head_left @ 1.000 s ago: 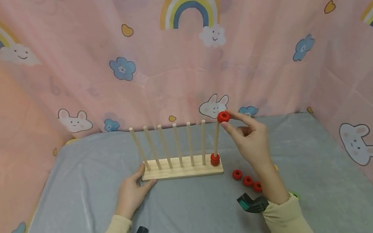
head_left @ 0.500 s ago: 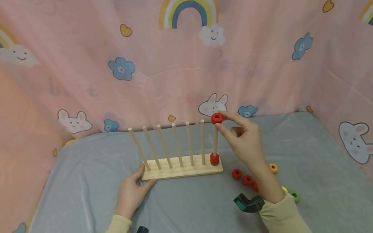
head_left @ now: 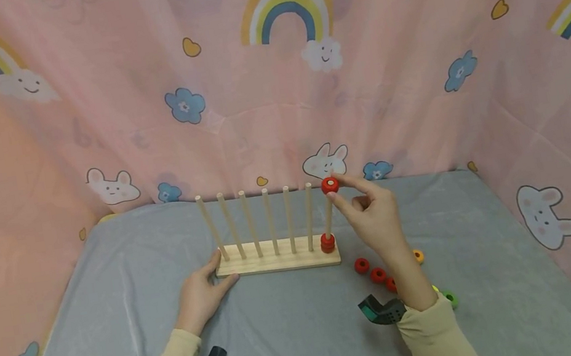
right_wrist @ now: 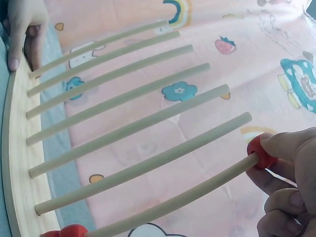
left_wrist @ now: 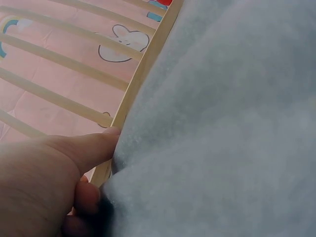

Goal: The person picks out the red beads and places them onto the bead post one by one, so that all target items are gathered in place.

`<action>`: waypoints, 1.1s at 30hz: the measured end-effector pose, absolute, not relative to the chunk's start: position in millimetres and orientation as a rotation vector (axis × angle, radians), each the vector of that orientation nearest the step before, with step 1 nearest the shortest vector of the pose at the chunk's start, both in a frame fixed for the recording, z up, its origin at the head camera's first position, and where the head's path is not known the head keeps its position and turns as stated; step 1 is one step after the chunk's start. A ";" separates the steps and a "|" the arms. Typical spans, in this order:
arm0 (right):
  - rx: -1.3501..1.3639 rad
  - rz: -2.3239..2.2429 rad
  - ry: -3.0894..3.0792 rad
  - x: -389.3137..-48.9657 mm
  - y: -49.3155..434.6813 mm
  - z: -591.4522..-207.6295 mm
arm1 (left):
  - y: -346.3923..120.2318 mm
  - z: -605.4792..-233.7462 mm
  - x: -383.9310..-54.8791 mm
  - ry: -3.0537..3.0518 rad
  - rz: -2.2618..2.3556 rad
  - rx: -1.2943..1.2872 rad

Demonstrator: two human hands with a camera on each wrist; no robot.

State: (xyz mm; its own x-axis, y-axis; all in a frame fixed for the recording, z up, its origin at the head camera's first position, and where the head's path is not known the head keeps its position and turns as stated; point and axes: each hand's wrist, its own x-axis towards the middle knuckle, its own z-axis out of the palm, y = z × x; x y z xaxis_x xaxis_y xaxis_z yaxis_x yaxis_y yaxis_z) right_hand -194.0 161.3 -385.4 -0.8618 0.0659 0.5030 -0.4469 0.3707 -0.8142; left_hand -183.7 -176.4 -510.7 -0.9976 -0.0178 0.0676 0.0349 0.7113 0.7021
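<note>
A wooden rack point(head_left: 276, 262) with several upright pegs stands on the grey cloth. My left hand point(head_left: 199, 294) grips its left end, thumb along the front edge and fingers behind. Between thumb and forefinger my right hand point(head_left: 377, 217) pinches a red bead point(head_left: 329, 186) at the top of the rightmost peg point(head_left: 329, 218). The peg's tip shows in the bead's hole in the head view, and the right wrist view has the bead point(right_wrist: 260, 152) around the peg's end. Red beads point(head_left: 328, 243) sit stacked at the foot of that same peg. The other pegs carry no beads.
Loose red beads point(head_left: 378, 275) lie in a row right of the rack. An orange bead point(head_left: 418, 256) and a green bead point(head_left: 450, 299) lie beyond my right forearm, which partly hides a yellow one. A pink patterned curtain point(head_left: 277, 123) hangs behind the cloth.
My right hand has moved left with the red bead, from beside the rightmost peg onto its tip, then slightly down. My left hand has stayed on the rack's left end.
</note>
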 end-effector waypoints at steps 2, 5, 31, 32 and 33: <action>0.326 1.496 -2.193 -193.5 161.6 -384.7 | -176.3 -510.7 -183.6 -2.842 -1.167 -0.013; 0.330 1.488 -2.198 -193.3 161.7 -384.0 | -175.9 -510.5 -183.5 -2.841 -1.169 -0.012; 0.316 1.463 -2.212 -192.0 162.3 -384.7 | -176.0 -510.5 -182.6 -2.843 -1.193 -0.010; 0.318 1.461 -2.213 -192.1 162.3 -384.9 | -176.1 -510.7 -182.6 -2.842 -1.196 -0.010; 0.319 1.467 -2.211 -192.1 162.4 -385.1 | -176.1 -510.8 -182.7 -2.842 -1.196 -0.011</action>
